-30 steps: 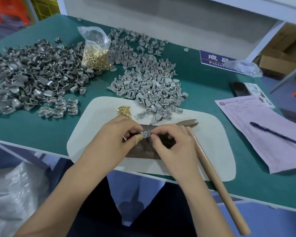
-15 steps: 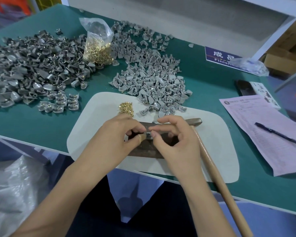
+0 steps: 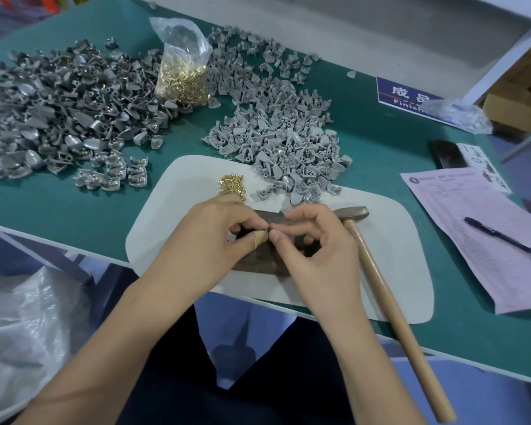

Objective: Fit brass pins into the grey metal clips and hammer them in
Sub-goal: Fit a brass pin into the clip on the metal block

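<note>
**Green tabletop, both hands pinching over the block**

Green tabletop (image 3: 59, 210) carries a white mat (image 3: 390, 240) at its near edge; the work sits there.

Grip: left hand (image 3: 203, 240) and right hand (image 3: 316, 250) meet fingertip to fingertip over a dark metal block (image 3: 258, 262). Both pinch something tiny at the meeting point. It's hidden by the fingers, can't tell if it's clip, pin or both. Left thumb has a tan wrap at the tip.

Just beside the right hand: hammer (image 3: 390, 305), head lying on the mat touching the block's far end, wooden handle running back past the near tabletop edge and overhanging it.

Just beyond the left hand: small loose heap of brass pins (image 3: 232, 187) on the mat. Beyond the right hand: pile of light grey clips (image 3: 285, 142), spilling onto the mat's far edge.

Further left: big pile of darker grey clips (image 3: 49, 111), with a few rows of clips lined up near its mat-side edge. Clear bag of brass pins (image 3: 181, 78) stands between the two piles.

Right side: pink form (image 3: 472, 216) with a pen (image 3: 503, 237) on it, well apart from the hands. Blue sign (image 3: 402, 93) near the far edge.

Bare mat shows left of the left hand and between hammer handle and the form.
</note>
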